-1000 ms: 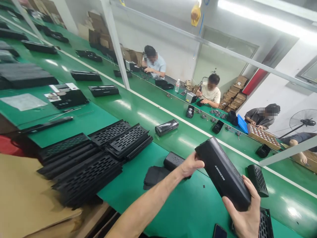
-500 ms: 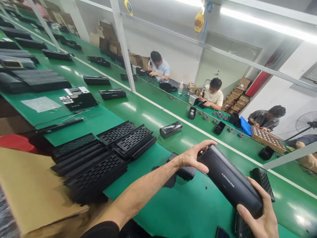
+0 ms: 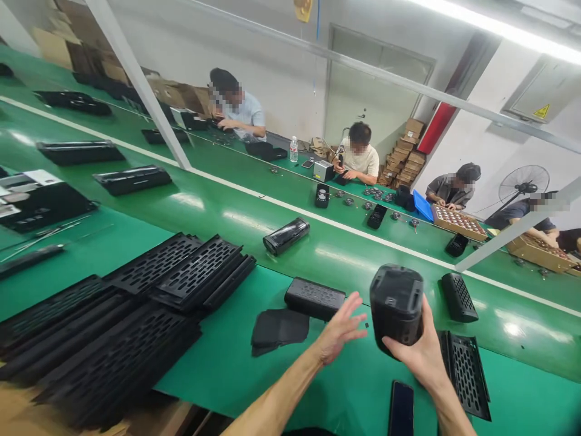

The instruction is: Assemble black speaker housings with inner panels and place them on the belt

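Left hand (image 3: 338,336) is held spread wide, its forearm extended. Just to its right, and apart from it, a black case (image 3: 396,303) is gripped low in the right hand (image 3: 421,354). Well beyond the right hand, round parts (image 3: 456,217) are held in a cardboard tray (image 3: 458,230).

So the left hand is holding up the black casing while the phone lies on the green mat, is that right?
Wrong hand: the head view shows the right hand holding up the black casing, while the phone lies on the green mat.
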Tool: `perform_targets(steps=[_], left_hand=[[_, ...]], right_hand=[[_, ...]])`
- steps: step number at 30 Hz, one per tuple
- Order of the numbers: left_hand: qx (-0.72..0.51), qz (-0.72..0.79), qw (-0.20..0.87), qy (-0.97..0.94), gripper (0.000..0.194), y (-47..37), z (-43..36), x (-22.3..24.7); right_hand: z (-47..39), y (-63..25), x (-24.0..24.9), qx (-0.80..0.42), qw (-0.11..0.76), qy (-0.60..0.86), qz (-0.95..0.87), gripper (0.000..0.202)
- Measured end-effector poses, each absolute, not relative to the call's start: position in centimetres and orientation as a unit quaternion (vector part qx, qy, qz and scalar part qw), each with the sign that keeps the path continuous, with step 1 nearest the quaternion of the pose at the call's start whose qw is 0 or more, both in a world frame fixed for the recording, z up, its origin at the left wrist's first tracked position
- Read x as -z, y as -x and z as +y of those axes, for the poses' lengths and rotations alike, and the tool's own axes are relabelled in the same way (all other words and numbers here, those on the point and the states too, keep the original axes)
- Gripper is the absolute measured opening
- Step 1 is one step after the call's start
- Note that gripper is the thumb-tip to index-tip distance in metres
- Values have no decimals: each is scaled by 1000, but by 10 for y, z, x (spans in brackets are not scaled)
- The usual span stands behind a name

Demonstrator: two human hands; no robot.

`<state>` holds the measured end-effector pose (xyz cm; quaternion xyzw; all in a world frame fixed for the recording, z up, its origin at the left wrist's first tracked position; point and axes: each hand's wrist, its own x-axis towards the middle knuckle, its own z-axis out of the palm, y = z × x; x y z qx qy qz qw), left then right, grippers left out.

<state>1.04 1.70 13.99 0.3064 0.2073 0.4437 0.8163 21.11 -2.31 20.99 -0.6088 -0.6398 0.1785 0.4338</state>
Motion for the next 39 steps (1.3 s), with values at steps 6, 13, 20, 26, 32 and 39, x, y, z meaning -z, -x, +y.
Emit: perform_targets(steps=[6,13,20,26,32,39], left_hand=[[-447,277,627,-575,113,14,35,-190],[-495,290,641,-510,104,12,23,-175],[-451,267,686,-505,110,30,28,-173],[-459,269,687,-494,102,28,28,-177],[-446,292,705,-468,102,24,20,-165],[-421,264,730,-470,95,28,20,-166]], right_hand=[[-23,-220,-232,-24,224,579,-784,106],[-44,-248,-234,-143,281,626,-714,106],[-65,-261,-213,-335,405,642,-558,96],[-72,-250,-211,-293,421,647,-565,81],[-76,-255,-192,-314,428,655,-539,76],[-86,-255,-191,-312,400,680,-529,83]])
